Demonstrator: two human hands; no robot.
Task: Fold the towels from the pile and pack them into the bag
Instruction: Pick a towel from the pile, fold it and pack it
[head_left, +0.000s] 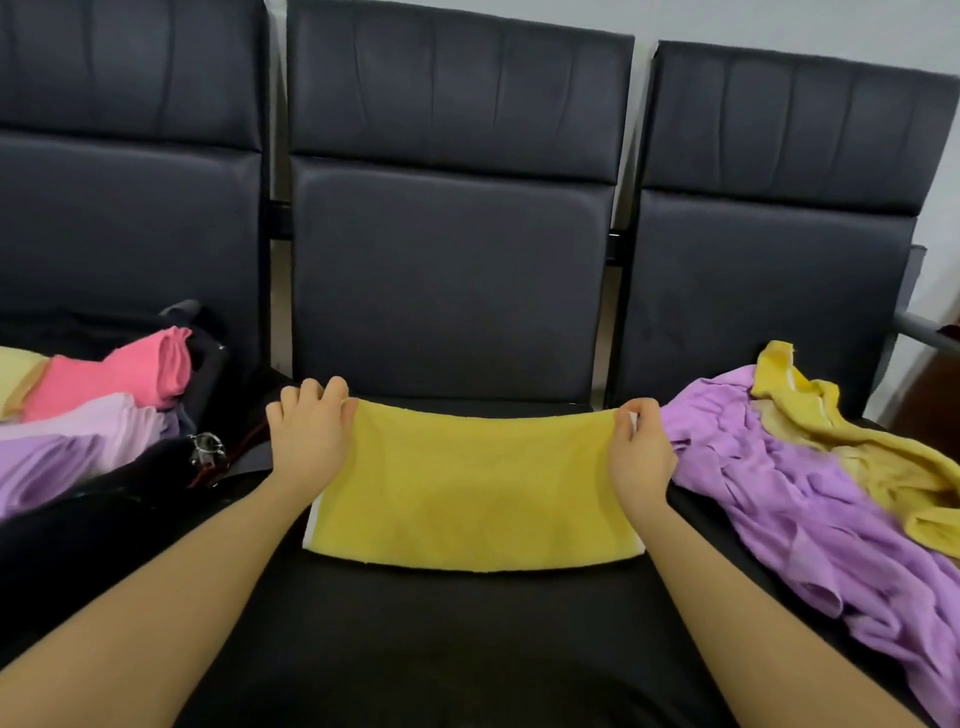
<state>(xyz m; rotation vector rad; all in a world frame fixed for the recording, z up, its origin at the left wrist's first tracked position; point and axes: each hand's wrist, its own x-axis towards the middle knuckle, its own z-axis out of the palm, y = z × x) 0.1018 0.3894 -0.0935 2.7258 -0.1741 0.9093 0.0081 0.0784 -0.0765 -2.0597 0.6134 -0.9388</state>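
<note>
Head view: yellow towel (470, 499), judged soft, light, limp; far corners are pinched by left hand (307, 435) and right hand (640, 451); corner holds are advised.

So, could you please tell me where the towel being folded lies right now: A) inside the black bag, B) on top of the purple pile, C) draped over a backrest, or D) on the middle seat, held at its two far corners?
D: the yellow towel lies flat on the middle seat, with the left hand and right hand each pinching a far corner.
</note>
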